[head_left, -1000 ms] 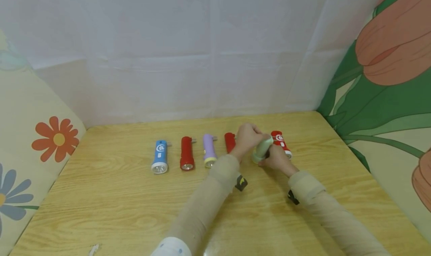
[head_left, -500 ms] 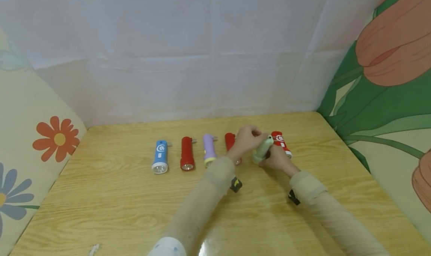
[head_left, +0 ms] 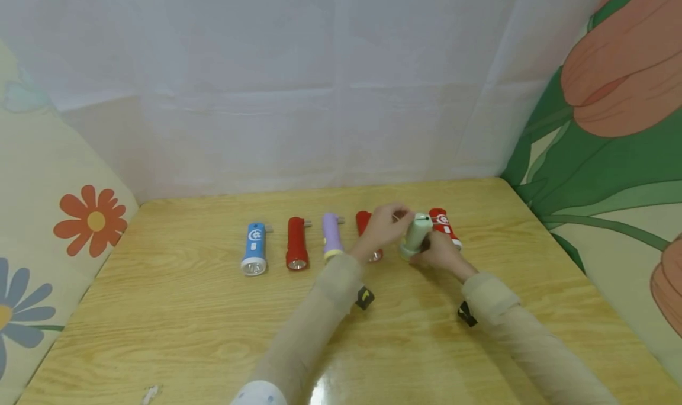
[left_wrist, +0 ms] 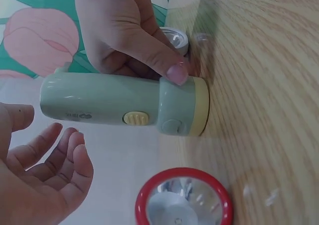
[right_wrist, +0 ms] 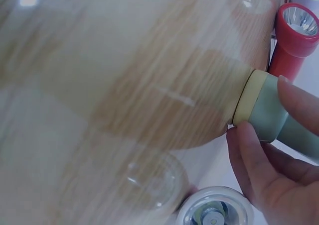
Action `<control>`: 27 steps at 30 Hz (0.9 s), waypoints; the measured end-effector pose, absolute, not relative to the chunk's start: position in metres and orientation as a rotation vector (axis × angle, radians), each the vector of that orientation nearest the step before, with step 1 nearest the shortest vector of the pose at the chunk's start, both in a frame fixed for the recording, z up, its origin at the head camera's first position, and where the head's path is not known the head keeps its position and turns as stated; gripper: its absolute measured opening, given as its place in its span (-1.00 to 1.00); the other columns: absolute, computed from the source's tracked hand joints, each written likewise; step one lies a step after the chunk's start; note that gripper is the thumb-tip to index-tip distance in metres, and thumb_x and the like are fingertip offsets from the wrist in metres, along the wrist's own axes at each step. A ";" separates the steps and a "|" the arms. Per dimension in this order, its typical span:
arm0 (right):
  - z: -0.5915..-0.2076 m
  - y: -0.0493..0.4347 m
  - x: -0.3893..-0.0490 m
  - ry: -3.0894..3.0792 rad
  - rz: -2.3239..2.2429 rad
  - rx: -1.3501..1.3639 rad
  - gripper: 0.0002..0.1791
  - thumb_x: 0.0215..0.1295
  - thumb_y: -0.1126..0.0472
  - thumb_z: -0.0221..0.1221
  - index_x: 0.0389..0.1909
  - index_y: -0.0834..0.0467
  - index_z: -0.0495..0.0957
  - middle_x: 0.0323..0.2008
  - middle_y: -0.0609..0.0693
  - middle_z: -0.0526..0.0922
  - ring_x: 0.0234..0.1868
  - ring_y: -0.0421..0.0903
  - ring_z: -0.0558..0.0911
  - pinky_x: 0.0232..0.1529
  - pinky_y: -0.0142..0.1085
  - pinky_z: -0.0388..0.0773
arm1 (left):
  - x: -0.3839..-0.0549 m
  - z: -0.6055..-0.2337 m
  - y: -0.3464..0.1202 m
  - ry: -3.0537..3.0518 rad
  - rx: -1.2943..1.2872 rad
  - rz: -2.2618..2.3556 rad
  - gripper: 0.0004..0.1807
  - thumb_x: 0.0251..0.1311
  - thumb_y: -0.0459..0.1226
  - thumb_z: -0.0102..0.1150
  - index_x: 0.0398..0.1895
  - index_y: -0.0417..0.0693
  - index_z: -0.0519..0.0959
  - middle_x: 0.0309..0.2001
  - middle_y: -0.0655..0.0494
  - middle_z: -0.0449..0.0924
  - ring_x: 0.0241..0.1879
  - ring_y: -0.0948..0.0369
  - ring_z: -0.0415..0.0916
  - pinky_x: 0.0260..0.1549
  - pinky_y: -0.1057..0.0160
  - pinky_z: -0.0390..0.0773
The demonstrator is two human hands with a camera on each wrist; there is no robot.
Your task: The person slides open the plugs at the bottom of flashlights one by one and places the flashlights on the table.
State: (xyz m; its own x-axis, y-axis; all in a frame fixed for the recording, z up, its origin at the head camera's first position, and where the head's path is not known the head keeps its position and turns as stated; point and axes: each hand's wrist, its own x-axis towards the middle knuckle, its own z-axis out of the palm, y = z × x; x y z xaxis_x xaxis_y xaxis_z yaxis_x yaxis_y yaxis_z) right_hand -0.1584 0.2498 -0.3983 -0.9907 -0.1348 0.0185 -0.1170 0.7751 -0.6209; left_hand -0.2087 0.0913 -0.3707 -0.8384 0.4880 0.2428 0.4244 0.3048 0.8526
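A pale green flashlight (head_left: 417,237) with a yellow rim and a ribbed yellow switch stands nearly upright, its lens end down at the table. My right hand (head_left: 443,254) grips its lower end, thumb and fingers around the head, as the right wrist view also shows. Just left of the flashlight's top is my left hand (head_left: 385,226); in the left wrist view its thumb and loosely bent fingers are apart from the green body. A red flashlight (head_left: 363,220) lies partly behind my left hand. To the right lies a red-and-white flashlight (head_left: 441,220), partly covered by my right hand.
Farther left, a purple flashlight (head_left: 331,232), a red flashlight (head_left: 296,242) and a blue flashlight (head_left: 254,245) lie in a row on the wooden table (head_left: 213,328). A white sheet (head_left: 240,127) hangs behind the table's back edge.
My left hand has drawn back left from the green flashlight's top, uncovering its slotted end. The flashlight leans less than before. My right hand has stayed at its lower end.
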 end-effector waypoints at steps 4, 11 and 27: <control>-0.399 0.249 -0.158 2.941 -1.041 -0.195 -0.49 -0.21 0.30 0.41 -0.22 0.47 0.46 -0.36 0.26 0.60 -0.31 0.11 0.58 -0.29 -0.08 0.53 | -0.210 -0.374 0.088 2.485 0.951 1.614 -0.76 0.21 -0.26 0.08 -0.14 -0.21 0.55 -0.34 0.04 0.59 -0.36 0.27 0.49 -0.39 0.47 0.47; -0.399 0.247 -0.157 2.955 -1.026 -0.181 -0.45 -0.12 0.22 0.39 -0.15 0.45 0.43 -0.34 0.25 0.60 -0.32 0.09 0.58 -0.30 -0.08 0.53 | -0.211 -0.374 0.085 2.493 1.142 1.550 -0.64 0.11 -0.31 0.18 -0.01 -0.23 0.47 -0.23 -0.06 0.55 -0.26 0.20 0.49 -0.37 0.49 0.49; -0.397 0.245 -0.155 2.941 -1.034 -0.215 -0.37 -0.03 0.24 0.35 -0.01 0.50 0.35 -0.21 0.37 0.55 -0.18 0.21 0.55 -0.17 0.00 0.50 | -0.207 -0.372 0.096 2.513 1.239 1.460 -0.69 0.09 -0.30 0.22 -0.10 -0.25 0.49 -0.20 0.03 0.53 -0.21 0.26 0.44 -0.32 0.53 0.47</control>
